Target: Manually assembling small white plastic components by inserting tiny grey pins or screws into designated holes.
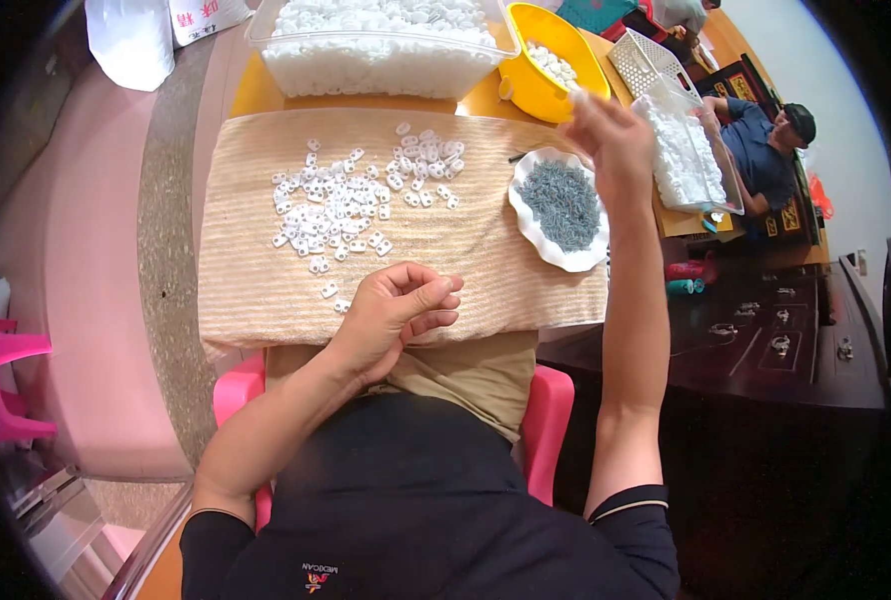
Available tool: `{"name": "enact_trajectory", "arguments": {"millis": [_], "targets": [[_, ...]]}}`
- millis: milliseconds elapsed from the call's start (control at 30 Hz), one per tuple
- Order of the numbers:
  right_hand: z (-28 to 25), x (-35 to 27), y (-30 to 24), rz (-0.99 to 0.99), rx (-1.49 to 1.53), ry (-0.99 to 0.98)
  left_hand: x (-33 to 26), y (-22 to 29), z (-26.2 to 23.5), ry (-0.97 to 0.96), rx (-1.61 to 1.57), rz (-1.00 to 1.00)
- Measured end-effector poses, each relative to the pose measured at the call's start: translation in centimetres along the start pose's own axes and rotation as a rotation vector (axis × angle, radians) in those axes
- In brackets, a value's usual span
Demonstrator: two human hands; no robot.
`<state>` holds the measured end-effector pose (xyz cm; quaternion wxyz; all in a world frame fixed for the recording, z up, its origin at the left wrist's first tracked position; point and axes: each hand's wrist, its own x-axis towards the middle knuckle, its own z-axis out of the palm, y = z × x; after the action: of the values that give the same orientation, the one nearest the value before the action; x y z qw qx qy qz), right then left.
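My left hand (406, 308) hovers over the near edge of the striped cloth, thumb and fingertips pinched together. What the pinch holds, if anything, is too small to make out. My right hand (611, 135) is raised past the scalloped white dish, beside the yellow basin (586, 60); motion blurs its fingers. Small white two-holed plastic pieces (331, 210) lie scattered on the cloth left of centre, with a smaller cluster (426, 160) farther back. Slim grey screw-like pieces (558, 205) fill the scalloped dish (533, 232). White pieces also lie in the basin.
A clear bin (366, 65) heaped with white pieces stands behind the cloth (466, 240). At right are another bin (686, 150) of white parts and a white basket (646, 60). A person (766, 150) sits beyond. Dark furniture (746, 350) flanks my right; a pink stool (6, 380) stands left.
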<state>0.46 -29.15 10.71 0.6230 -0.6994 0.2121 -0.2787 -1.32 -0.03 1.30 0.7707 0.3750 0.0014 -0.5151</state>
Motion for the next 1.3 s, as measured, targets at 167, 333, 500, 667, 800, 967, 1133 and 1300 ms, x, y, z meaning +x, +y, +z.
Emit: {"name": "enact_trajectory", "arguments": {"millis": [167, 333, 500, 667, 800, 967, 1133, 1300], "targets": [[-0.1, 3.1, 1.1, -0.127, -0.014, 0.172, -0.3, 0.1, 0.1, 0.002, -0.019, -0.011], [1.1, -1.2, 4.3, -0.107, -0.321, -0.153, -0.2, 0.1, 0.0, 0.007, -0.047, 0.021], [3.0, -3.5, 5.7, -0.386, -0.812, -0.423, 0.0, -0.4, -0.4, 0.003, -0.024, 0.043], [5.2, -4.6, 5.8, -0.421, -1.011, -0.476, 0.0, -0.8, -0.5, 0.027, -0.007, 0.038], [5.9, -4.6, 6.4, -0.438, -1.086, -0.444, -0.1, -0.9, -0.4, 0.025, -0.005, 0.037], [6.3, -4.7, 6.3, -0.454, -1.063, -0.383, 0.0, -0.7, -0.3, 0.028, -0.004, 0.035], [6.4, -6.2, 5.1, -0.417, -1.153, -0.579, -0.1, -0.7, -0.6, 0.037, -0.006, 0.044], [6.0, -6.8, 5.7, -0.385, -1.160, -0.576, 0.0, -0.9, -0.4, 0.031, 0.004, 0.039]]}}
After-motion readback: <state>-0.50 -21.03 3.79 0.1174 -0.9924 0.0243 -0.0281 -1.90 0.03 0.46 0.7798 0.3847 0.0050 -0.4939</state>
